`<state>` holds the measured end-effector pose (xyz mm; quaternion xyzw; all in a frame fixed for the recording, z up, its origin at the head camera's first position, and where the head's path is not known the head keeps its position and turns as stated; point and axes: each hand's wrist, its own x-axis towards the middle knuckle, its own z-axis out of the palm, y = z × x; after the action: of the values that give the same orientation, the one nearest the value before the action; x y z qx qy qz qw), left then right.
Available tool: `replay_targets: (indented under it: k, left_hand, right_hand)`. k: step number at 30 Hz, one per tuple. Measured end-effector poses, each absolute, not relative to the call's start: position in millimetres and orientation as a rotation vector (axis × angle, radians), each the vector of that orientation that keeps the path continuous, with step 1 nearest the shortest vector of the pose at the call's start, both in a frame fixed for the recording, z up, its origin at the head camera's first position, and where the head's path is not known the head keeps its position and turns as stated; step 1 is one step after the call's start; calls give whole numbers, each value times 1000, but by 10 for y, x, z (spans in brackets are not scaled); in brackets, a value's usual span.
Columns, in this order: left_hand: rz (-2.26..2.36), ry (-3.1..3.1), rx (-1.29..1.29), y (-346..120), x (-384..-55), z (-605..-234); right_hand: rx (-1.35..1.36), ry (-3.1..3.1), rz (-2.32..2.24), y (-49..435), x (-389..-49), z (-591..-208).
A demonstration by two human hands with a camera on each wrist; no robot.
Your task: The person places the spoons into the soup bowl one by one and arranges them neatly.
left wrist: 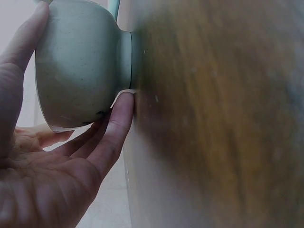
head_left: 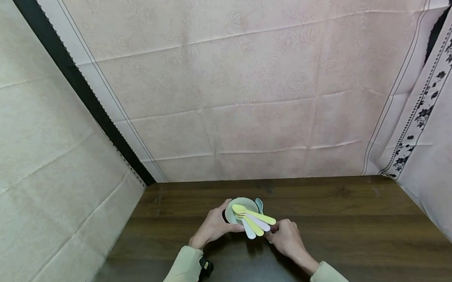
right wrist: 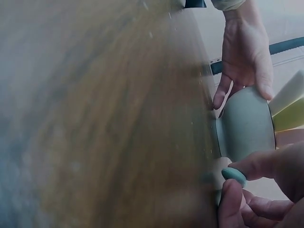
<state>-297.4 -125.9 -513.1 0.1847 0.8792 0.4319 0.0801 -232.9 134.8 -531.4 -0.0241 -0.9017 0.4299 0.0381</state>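
Observation:
A pale green bowl (head_left: 230, 212) stands on the dark wooden table, with several yellow and white spoons (head_left: 254, 216) in it, their handles sticking out over the near right rim. My left hand (head_left: 217, 224) holds the bowl from its left side, thumb near the rim and fingers around the wall, as the left wrist view shows. Just right of the bowl, my right hand (head_left: 287, 237) pinches the handle end of a light blue spoon (right wrist: 233, 176) between thumb and finger. That spoon's head (head_left: 259, 203) points away, beside the bowl's far right rim.
Brown wooden table (head_left: 344, 220) spreads around the hands. A pale patterned cloth (head_left: 254, 94) hangs behind its back edge, with more cloth at both sides. A black band (left wrist: 44, 1) shows only slightly; a dark wristband (head_left: 206, 265) sits on the left wrist.

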Motion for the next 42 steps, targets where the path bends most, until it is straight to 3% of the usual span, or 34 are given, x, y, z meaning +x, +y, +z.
replay_targets:
  k: [42]
  left_hand:
    - [1322,2602,563,-1271,-2982,-5158]
  right_hand:
    - [-218,-2642,1638,1478,-2204,-5110]
